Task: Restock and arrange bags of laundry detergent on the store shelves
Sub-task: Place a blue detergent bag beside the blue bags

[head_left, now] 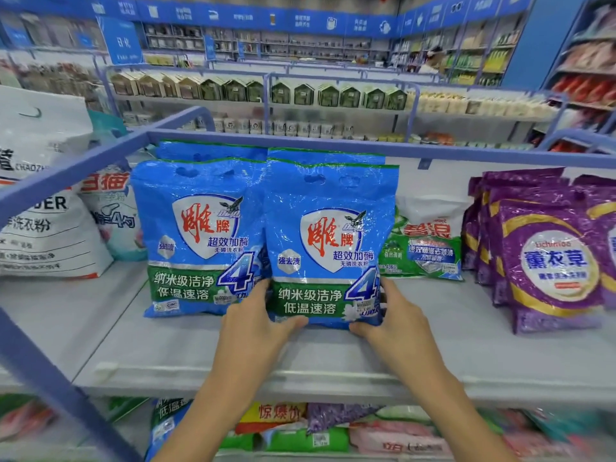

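Shiny blue plastic detergent bag with green bottom band (330, 241) stands upright on the pale grey metal shelf (166, 348), front row, overlapping a matching blue bag (200, 235) on its left. Left hand (256, 325) and right hand (396, 318) grip its lower corners, fingers (390, 295) curled round the side edges, thumbs on the front. Green-and-white detergent bag (423, 251) just behind right; purple foil bags (546, 261) further right.

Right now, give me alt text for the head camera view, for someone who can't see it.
The left hand and right hand grip the lower corners of a blue detergent bag upright on a shelf, beside a matching bag. A green bag and purple bags sit further right, white bags left.
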Motion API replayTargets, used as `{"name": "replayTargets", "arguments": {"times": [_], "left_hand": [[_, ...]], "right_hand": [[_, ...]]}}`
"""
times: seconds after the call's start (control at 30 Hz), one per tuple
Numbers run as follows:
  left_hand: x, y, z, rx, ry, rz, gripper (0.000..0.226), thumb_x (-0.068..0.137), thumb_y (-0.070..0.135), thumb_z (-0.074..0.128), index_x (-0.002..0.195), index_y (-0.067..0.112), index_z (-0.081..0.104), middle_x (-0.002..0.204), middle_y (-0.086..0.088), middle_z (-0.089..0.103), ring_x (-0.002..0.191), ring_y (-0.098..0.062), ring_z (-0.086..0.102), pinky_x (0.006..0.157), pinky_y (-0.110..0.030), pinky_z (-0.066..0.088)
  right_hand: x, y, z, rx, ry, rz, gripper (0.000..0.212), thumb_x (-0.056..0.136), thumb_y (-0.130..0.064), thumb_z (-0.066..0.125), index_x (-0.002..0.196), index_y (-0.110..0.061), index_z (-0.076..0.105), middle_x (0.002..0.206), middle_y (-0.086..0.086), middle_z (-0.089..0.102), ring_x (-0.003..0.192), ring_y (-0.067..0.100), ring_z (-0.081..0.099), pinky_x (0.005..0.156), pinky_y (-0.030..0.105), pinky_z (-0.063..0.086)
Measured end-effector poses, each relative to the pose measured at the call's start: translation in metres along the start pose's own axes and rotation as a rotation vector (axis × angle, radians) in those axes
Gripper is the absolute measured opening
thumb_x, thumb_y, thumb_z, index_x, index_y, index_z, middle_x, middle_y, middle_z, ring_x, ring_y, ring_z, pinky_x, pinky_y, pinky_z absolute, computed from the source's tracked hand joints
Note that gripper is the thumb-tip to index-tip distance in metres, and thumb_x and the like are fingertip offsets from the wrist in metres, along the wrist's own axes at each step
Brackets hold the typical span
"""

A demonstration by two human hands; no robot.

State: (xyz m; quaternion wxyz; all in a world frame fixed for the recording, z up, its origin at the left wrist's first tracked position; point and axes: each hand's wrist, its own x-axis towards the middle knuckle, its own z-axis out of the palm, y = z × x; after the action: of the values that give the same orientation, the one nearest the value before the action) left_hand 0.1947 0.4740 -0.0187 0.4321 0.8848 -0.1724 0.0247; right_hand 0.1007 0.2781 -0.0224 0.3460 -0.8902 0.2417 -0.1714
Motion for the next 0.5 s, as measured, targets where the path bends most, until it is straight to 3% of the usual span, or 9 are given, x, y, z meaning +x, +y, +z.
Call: {"name": "replayTargets", "arguments": {"times": [0.23,0.37,0.5], "left_hand": [[0.001,0.002,0.0,0.034,0.0,0.008,0.059,0.074,0.045,0.086,0.118,0.014,0.061,0.111,-0.004,0.073,0.104,-0.028,0.066,0.09,-0.045,0.052],[0.002,-0.005,-0.002,0.13,-0.036,0.061,0.054,0.078,0.052,0.081,0.108,0.012,0.061,0.105,-0.006,0.072,0.098,-0.031,0.065,0.081,-0.042,0.05],[-0.009,-0.008,-0.007,0.257,-0.025,0.132,0.049,0.085,0.059,0.068,0.11,0.018,0.062,0.102,-0.004,0.073,0.097,-0.032,0.067,0.077,-0.041,0.053]], "right_hand": [[-0.01,-0.002,0.007,-0.067,0.048,0.049,0.052,0.08,-0.026,0.083,0.126,-0.024,0.058,0.114,0.0,0.075,0.104,0.028,0.067,0.073,0.033,0.044],[-0.014,-0.008,0.007,-0.111,0.071,0.034,0.047,0.081,-0.027,0.081,0.124,-0.019,0.061,0.115,0.008,0.074,0.106,0.034,0.066,0.078,0.037,0.047],[-0.029,-0.006,0.003,-0.098,0.078,-0.027,0.036,0.09,-0.028,0.072,0.123,-0.017,0.061,0.117,0.007,0.072,0.106,0.033,0.065,0.073,0.034,0.042]]}}
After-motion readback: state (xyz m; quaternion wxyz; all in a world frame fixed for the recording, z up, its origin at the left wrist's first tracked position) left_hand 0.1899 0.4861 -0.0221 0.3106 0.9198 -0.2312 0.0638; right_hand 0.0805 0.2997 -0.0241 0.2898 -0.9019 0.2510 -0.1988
